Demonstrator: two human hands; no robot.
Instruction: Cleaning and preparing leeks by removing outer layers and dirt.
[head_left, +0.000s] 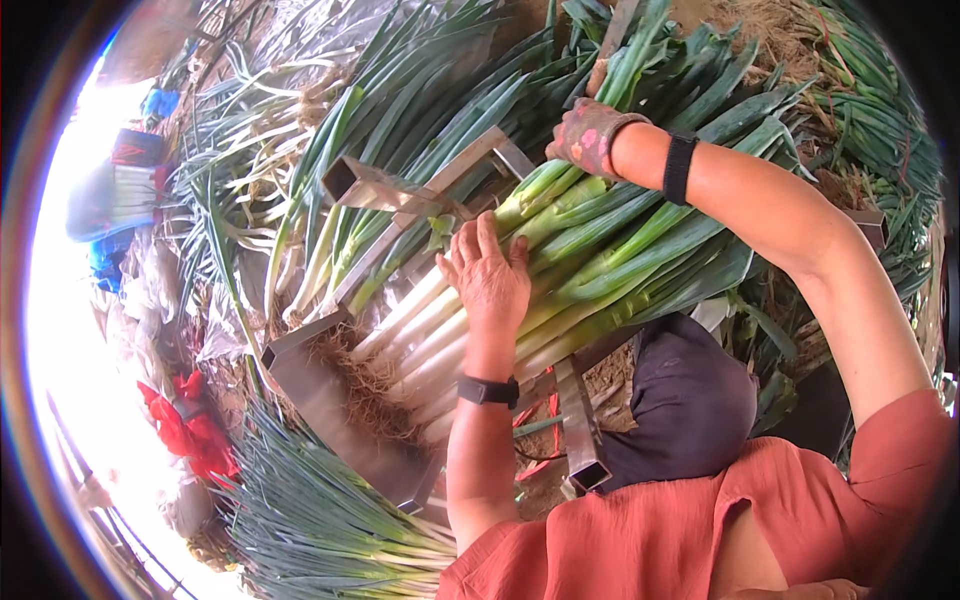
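A thick bundle of big green onions [610,245] lies slantwise across a metal rack [390,190], its white shafts and roots toward the lower left. My left hand [490,278], bare, rests on top of the bundle with its fingers spread. My right hand [590,140], in a flowered glove, is closed at the far side of the leaves. Out of that fist runs what looks like a knife [614,35], brown near the hand and flat grey metal beyond. The roots [365,385] meet a metal plate [335,400] at the rack's end.
Loose green onions [270,150] are heaped at the far left. Another pile [320,510] lies near left, and tied bundles [870,110] stand at the right. Square metal tubes [580,425] of the rack stick out near my dark-clothed knee [690,400]. Red plastic [190,425] lies left.
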